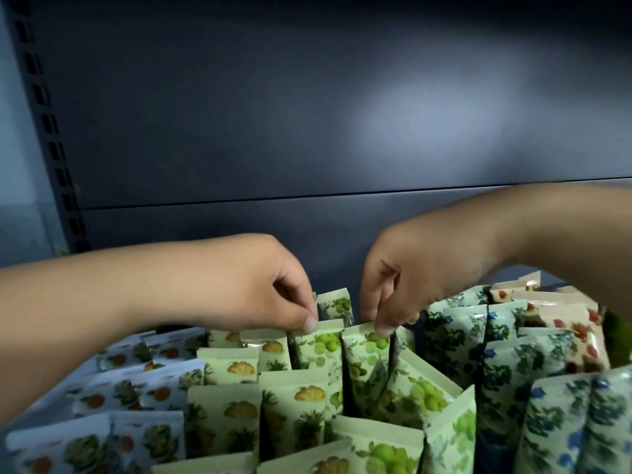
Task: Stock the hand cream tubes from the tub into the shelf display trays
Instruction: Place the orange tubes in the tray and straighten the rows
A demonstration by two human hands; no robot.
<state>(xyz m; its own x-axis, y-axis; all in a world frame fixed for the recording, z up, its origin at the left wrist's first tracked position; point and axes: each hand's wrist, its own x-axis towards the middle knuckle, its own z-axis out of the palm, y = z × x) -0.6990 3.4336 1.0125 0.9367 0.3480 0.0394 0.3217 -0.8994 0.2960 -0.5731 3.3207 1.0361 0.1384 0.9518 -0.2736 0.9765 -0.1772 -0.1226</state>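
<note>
While both arms reach in from the near edge, two green-printed hand cream tubes are held by their flat crimped top ends in the middle of the display. The left hand (253, 285) pinches the top seal of the left green tube (316, 343) between thumb and forefinger, the remaining fingers curled above it. The right hand (410, 278) pinches the top corner of the right green tube (366, 357) with its fingertips pointing down. The two tubes stand upright, side by side and just touching, among other tubes of the same pale green stock printed with round green fruit. A third green tube (335, 306) stands just behind them, between the hands. Rows are grouped by print: white tubes with orange fruit (150, 391) at the left, pale green tubes with yellow-orange fruit (239, 367) next, blue-flowered tubes (506, 364) to the right, and cream tubes with red berries (574, 323) at the far right. The trays beneath are hidden by the tubes. A dark grey shelf back panel (307, 114) rises behind, with a slotted upright (51, 131) at the left.
</note>
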